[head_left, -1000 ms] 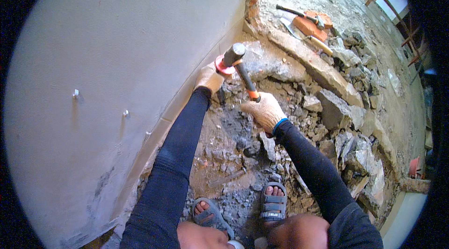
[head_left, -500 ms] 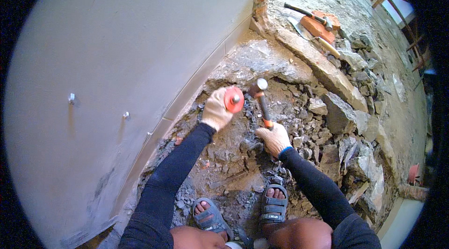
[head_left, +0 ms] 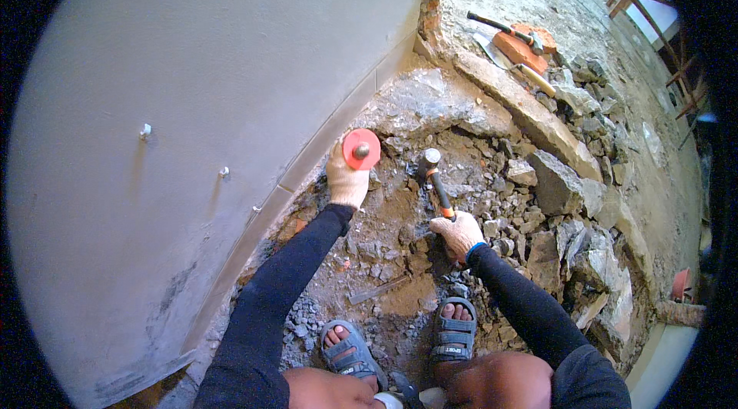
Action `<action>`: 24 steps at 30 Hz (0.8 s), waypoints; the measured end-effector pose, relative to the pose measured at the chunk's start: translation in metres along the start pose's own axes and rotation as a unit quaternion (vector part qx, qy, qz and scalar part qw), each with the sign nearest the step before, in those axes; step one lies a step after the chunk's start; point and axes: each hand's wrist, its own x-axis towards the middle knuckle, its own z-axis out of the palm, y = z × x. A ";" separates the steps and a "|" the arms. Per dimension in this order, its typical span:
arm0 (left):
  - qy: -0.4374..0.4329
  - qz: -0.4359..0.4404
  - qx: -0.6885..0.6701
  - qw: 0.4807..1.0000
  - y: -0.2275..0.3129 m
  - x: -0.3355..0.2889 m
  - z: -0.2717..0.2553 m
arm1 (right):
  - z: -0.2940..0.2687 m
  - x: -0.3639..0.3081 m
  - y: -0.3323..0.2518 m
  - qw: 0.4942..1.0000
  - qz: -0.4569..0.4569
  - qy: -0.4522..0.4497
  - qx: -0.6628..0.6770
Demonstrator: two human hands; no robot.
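- Head view: the left hand (head_left: 348, 181), in a pale glove, is closed around a chisel (head_left: 361, 151); its round red guard (head_left: 372, 159) faces up, and the shaft below is hidden.
- The chisel is near the foot of the grey wall (head_left: 223, 63), above the broken ground (head_left: 400, 244).
- The right hand (head_left: 459, 234), also gloved, grips a hammer (head_left: 440, 190) by its black-and-orange handle; the hammer's head is apart from the chisel, to its right.
- Loose rubble (head_left: 557, 182) lies on the right of the broken ground.
- Farther off, a second hammer (head_left: 503, 27) rests on orange bricks (head_left: 516, 51), with a trowel (head_left: 536, 80) just beside them.
- A flat strip (head_left: 378, 290) lies in front of the person's sandalled feet (head_left: 350, 349).
- Two white plugs (head_left: 145, 131) stick out of the wall.
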 end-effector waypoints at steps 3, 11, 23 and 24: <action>0.023 -0.113 -0.157 0.981 -0.003 0.004 0.055 | -0.001 -0.001 0.003 0.996 -0.003 -0.014 0.084; -0.129 -0.298 -0.267 0.907 0.022 -0.035 0.086 | 0.013 -0.011 0.020 0.952 0.006 0.084 0.294; -0.034 -0.051 -0.051 0.997 -0.009 -0.047 0.020 | 0.013 -0.012 0.029 0.934 0.025 0.154 0.322; -0.095 -0.143 -0.106 0.979 -0.002 -0.064 0.024 | 0.013 -0.011 0.029 0.942 0.016 0.144 0.301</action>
